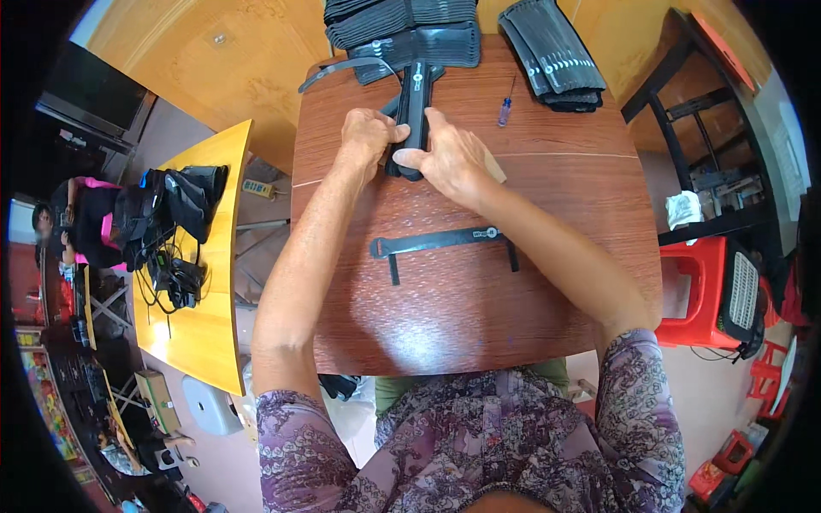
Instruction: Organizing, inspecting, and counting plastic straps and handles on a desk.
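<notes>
My left hand (368, 138) and my right hand (451, 158) close from either side on a stack of black straps (416, 107), long and narrow with a white round mark near the far end. Both thumbs press on its top face; the fingers underneath are partly hidden. Nearer me, a single black strap (440, 241) lies crosswise on the brown table (462, 308), with two short dark tabs below it. Another loose black strap (351, 68) curves out beyond my left hand. A tan flat piece (494, 167) shows partly behind my right wrist.
Stacked black straps (402, 34) stand at the table's back, with another bundle (554, 60) at back right. A screwdriver (505, 111) with a blue handle lies nearby. Left is a yellow table (224, 256) with dark items; a person sits beyond it. Red stools (697, 291) stand right.
</notes>
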Motion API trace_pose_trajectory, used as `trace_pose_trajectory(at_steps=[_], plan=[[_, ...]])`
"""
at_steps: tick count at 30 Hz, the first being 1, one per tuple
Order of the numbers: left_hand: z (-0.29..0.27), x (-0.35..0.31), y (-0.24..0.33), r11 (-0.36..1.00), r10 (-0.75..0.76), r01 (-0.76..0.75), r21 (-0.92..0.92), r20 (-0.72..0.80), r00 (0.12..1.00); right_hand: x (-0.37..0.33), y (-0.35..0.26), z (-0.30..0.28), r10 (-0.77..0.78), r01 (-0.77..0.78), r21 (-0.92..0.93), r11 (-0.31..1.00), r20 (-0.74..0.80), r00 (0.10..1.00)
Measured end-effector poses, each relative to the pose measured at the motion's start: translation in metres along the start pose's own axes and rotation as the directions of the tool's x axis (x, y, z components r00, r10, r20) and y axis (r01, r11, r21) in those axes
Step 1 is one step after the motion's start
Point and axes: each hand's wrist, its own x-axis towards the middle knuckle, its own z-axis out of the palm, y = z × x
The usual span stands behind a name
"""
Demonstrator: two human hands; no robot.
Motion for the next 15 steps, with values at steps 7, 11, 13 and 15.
trace_pose_trajectory(at_steps=[7, 11, 13, 15], plan=[[-0.001, -0.003, 0.01, 0.999, -0.043, 0.041, 0.024, 0.075, 0.996, 0.013, 0.017, 0.01, -0.059, 0.055, 0.074, 0.996, 0.048, 0.997], [0.0, -0.001, 0.013, 0.994, -0.096, 0.09, 0.065, 0.096, 0.991, 0.017, 0.022, 0.011, -0.04, 0.034, 0.076, 0.997, 0.078, 0.996], [0.001, 0.001, 0.014, 0.993, -0.111, 0.105, 0.06, 0.109, 0.988, 0.016, 0.024, 0.01, -0.114, 0.113, 0.013, 0.993, 0.032, 0.993], [-0.002, 0.003, 0.016, 0.987, -0.159, 0.158, 0.018, 0.112, 0.981, 0.009, 0.019, 0.001, -0.099, 0.095, 0.061, 0.994, 0.067, 0.993]])
